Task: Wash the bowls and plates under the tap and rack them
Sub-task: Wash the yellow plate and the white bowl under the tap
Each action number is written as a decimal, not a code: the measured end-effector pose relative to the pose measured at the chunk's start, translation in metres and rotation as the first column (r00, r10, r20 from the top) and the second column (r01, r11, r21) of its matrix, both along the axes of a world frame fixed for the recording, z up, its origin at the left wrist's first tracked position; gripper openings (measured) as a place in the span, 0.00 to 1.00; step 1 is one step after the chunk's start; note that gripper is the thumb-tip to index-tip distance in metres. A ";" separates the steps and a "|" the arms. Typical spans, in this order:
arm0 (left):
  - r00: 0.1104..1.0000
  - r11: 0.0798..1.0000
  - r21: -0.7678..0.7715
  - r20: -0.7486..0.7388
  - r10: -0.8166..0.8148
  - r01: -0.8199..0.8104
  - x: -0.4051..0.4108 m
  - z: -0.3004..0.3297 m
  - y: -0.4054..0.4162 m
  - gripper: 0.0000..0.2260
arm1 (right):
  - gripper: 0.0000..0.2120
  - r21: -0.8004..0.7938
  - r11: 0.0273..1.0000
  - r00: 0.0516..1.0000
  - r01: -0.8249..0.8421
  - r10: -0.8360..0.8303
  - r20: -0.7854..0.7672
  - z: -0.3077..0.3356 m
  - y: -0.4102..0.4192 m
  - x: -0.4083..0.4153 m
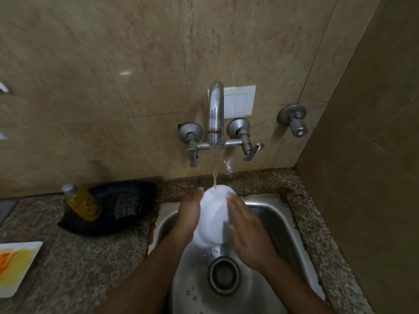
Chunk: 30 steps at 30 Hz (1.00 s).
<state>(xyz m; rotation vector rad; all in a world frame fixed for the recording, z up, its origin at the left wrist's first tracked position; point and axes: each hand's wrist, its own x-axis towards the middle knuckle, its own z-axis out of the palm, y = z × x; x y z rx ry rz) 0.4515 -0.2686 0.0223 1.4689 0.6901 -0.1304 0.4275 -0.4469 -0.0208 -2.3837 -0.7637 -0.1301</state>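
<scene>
A white bowl (213,214) is held on edge over the steel sink (272,214), right under the running tap (215,112). Water falls onto its upper rim. My left hand (189,217) cups the bowl's outer side from the left, fingers straight along it. My right hand (246,232) lies flat against the bowl's right side, fingers straight and blurred. The inside of the bowl is mostly hidden by my right hand.
A black tray (127,223) on the granite counter left of the sink holds a yellow soap bottle (82,203) and a dark scrub pad (127,205). A square white plate (15,266) with orange stains lies at the far left. The drain (224,275) sits below my hands.
</scene>
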 end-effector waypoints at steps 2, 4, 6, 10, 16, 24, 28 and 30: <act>0.998 0.962 0.273 0.063 -0.029 0.011 -0.002 0.000 -0.008 0.17 | 0.29 -0.070 0.997 0.997 -0.023 0.029 0.074 0.008 0.022 0.007; 0.991 0.904 0.427 0.128 -0.048 -0.012 -0.007 0.004 -0.009 0.20 | 0.30 0.015 0.994 0.994 0.104 -0.103 -0.019 0.012 0.036 0.017; 0.981 0.843 0.536 0.180 -0.067 -0.040 -0.009 0.005 -0.006 0.23 | 0.33 0.094 0.965 0.960 0.246 -0.228 -0.164 0.015 0.043 0.025; 0.972 0.827 0.539 0.233 0.034 -0.159 -0.010 0.005 0.003 0.26 | 0.28 0.040 0.999 0.999 0.036 -0.035 -0.018 0.016 0.048 0.022; 0.943 0.854 0.403 0.180 0.279 -0.329 -0.015 -0.009 0.007 0.21 | 0.26 0.054 0.997 0.998 0.059 -0.059 0.008 0.016 0.057 0.023; 0.938 0.910 0.256 -0.034 0.344 -0.325 -0.015 -0.022 0.024 0.19 | 0.11 0.456 0.508 0.533 0.731 -0.007 -0.846 0.014 0.051 0.044; 0.985 0.859 0.485 0.129 0.115 -0.163 -0.009 -0.009 0.027 0.17 | 0.18 0.140 0.850 0.775 0.507 -0.379 -0.506 0.019 0.051 0.054; 0.986 0.807 0.590 0.144 -0.083 -0.018 -0.003 0.002 0.018 0.20 | 0.18 0.026 0.911 0.836 0.412 -0.366 -0.409 0.024 0.052 0.062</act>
